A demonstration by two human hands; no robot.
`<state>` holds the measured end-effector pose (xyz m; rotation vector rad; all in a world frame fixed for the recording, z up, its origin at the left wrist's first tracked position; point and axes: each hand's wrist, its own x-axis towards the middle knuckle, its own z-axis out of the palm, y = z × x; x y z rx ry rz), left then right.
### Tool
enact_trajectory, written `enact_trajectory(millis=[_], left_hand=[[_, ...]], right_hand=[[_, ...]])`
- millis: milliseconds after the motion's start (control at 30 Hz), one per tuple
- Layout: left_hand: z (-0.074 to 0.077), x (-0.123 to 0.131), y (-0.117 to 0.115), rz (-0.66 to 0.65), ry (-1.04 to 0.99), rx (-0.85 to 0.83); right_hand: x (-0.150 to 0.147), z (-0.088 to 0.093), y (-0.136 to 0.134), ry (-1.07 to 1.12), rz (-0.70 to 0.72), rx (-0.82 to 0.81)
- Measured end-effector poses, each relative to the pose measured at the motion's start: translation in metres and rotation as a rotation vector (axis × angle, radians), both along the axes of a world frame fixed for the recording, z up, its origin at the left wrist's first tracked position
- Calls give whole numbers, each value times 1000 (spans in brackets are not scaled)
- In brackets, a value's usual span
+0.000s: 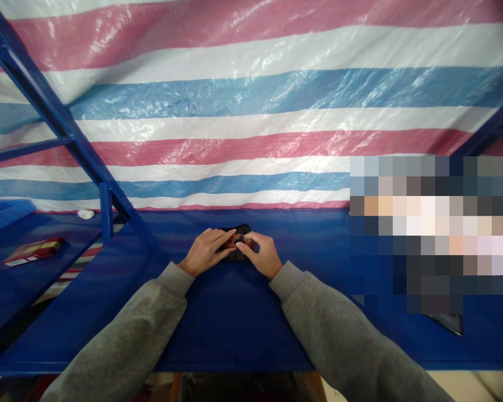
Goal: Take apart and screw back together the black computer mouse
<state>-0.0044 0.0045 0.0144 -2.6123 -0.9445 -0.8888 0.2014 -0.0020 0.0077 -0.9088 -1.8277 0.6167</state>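
A small dark object (240,230), black with a reddish patch, lies on the blue table (230,324) in front of me. My left hand (205,251) rests on its left side with the fingers laid over it. From the right, my right hand (262,254) pinches it with fingers curled together. Both arms wear grey sleeves. Most of the object is hidden under my fingers.
A red, white and blue striped tarp (251,111) hangs behind the table. A blue metal frame (67,134) stands at left, with a red box (36,250) and a white scrap (85,214) on a side shelf. A blurred area covers the right; a dark flat item (446,322) lies below it.
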Motion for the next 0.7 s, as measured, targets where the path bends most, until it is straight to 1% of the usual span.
enact_trajectory(millis=[300, 400, 533, 700], left_hand=[[4, 3, -2, -5, -69, -15], [4, 3, -1, 4, -66, -37], [6, 2, -1, 13, -56, -52], [4, 2, 0, -9, -47, -101]], right_hand=[[3, 0, 0, 4, -7, 42], [4, 1, 1, -3, -4, 115], [6, -2, 4, -68, 29, 242], [7, -5, 8, -165, -2, 273]])
